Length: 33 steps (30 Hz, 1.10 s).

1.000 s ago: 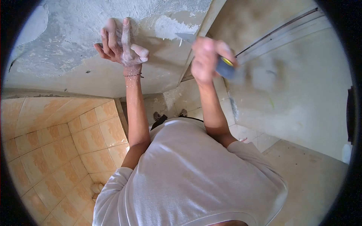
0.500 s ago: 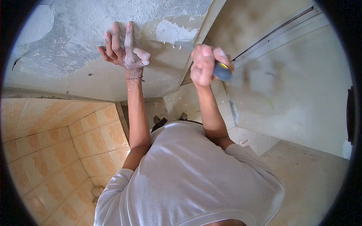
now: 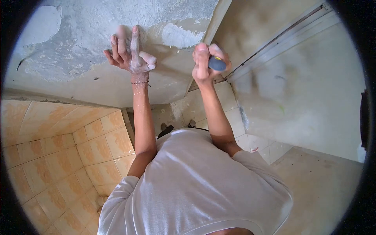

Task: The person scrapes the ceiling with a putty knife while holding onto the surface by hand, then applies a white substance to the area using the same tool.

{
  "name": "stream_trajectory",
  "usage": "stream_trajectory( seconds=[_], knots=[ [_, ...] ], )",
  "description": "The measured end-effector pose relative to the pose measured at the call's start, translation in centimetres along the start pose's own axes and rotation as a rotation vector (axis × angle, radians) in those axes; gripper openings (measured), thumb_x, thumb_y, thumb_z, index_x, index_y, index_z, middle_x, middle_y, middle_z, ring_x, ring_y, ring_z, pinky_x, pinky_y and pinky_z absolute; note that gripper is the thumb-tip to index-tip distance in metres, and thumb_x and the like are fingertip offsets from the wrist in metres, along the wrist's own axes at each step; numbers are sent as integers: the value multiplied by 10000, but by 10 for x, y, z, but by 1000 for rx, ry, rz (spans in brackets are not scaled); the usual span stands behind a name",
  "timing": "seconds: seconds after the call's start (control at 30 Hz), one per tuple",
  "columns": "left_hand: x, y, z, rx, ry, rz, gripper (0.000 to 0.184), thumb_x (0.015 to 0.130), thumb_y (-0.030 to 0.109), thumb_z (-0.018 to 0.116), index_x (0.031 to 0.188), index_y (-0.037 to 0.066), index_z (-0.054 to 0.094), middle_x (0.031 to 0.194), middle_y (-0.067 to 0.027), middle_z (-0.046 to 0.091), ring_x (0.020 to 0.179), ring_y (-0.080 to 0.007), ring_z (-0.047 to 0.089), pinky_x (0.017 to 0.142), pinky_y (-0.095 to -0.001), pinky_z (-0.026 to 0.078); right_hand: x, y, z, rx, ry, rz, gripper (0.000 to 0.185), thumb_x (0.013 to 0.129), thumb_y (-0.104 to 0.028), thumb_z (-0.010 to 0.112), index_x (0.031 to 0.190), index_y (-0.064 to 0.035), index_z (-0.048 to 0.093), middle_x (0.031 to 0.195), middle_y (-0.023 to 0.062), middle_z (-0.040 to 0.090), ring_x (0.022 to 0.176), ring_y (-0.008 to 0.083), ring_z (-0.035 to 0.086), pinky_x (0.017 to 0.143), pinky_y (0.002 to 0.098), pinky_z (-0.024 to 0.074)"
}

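Observation:
My left hand [image 3: 131,53] rests against the patchy wall [image 3: 90,35] with its fingers spread, white dust coating the thumb and index finger. A thin dark bracelet [image 3: 140,82] circles that wrist. To the right, near the wall's vertical edge, my right hand [image 3: 201,64] is closed around a scraper [image 3: 217,64]. Only the rounded dark grey end of its handle, with a yellow mark, shows clearly; the blade is hidden beyond my fingers. Close to this hand, a ragged white patch [image 3: 182,36] stands out where the wall's surface has flaked.
Orange-patterned tiles [image 3: 49,162] line a recess at the lower left. A pale door-like panel [image 3: 305,86] with a long metal track [image 3: 276,39] stands at the right. Pale floor tiles [image 3: 227,98] lie below, and white debris [image 3: 178,107] is scattered near my feet.
My right hand has moved left and slightly down with the scraper, closer to the wall's edge. My left hand stays on the wall in nearly the same pose.

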State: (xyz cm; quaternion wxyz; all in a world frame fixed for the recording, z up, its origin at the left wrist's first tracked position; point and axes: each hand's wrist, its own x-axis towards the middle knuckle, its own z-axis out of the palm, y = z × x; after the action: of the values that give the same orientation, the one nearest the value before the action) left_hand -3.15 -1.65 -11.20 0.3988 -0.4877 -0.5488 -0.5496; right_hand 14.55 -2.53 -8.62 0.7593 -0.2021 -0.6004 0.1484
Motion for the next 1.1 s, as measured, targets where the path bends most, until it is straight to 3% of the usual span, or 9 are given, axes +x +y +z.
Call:
stream_trajectory(
  seconds=[0.1,0.33,0.47,0.53,0.6,0.77,0.9,1.03,1.1],
  knots=[
    [0,1,-1,3,2,0,899,864,751,-11,1210,248,648,1344,-41,542,1313,-227,395,1173,-435,96,1,-18,3,216,195,-50,338,835,-11,596,650,-92,325,552,-18,380,461,75,401,414,249,307],
    [2,0,-1,-12,18,19,897,865,750,-9,1211,246,648,1341,-45,545,1305,-227,405,1172,-434,108,-14,11,-5,-58,40,-16,378,862,-3,548,627,-106,269,510,-27,328,411,79,316,385,266,279],
    [3,1,0,5,13,18,896,867,748,-8,1209,245,650,1333,-47,552,1306,-223,405,1172,-433,110,23,-53,7,420,126,104,383,853,6,509,624,-116,227,471,-28,281,385,84,284,366,287,248],
    [1,0,-2,-9,25,41,894,868,747,-7,1209,246,650,1330,-46,555,1307,-222,404,1172,-433,109,21,-41,17,416,151,98,387,833,11,526,603,-111,240,462,-24,288,374,87,296,362,279,247],
    [2,0,-3,-6,2,27,895,868,746,-8,1200,247,657,1323,-47,560,1308,-220,403,1172,-432,108,-2,-1,21,-16,15,-57,392,819,10,534,580,-105,245,463,-24,302,368,89,322,358,276,257],
    [3,0,-1,1,0,-1,886,874,736,-4,1202,247,657,1322,-46,561,1308,-221,403,1172,-431,104,13,-47,16,300,139,91,391,826,-10,552,584,-96,258,469,-34,311,368,86,343,353,271,293],
    [4,3,-5,4,-8,20,856,887,718,11,1208,249,652,1327,-41,556,1306,-219,406,1173,-429,101,-3,-5,25,-8,130,-106,319,843,-32,559,622,-88,337,475,-30,320,391,97,402,369,273,313],
    [4,1,0,-5,30,30,855,885,724,20,1201,248,656,1329,-39,553,1304,-216,405,1172,-428,102,-11,-8,18,37,30,-6,246,847,-39,593,707,-66,393,539,7,441,408,104,418,386,263,318],
    [1,1,-3,19,-25,-7,863,882,732,18,1202,245,655,1326,-39,555,1305,-214,401,1171,-430,101,-2,-26,15,511,77,48,244,849,-18,590,719,-62,389,570,4,439,412,98,405,384,275,326]
  ],
)
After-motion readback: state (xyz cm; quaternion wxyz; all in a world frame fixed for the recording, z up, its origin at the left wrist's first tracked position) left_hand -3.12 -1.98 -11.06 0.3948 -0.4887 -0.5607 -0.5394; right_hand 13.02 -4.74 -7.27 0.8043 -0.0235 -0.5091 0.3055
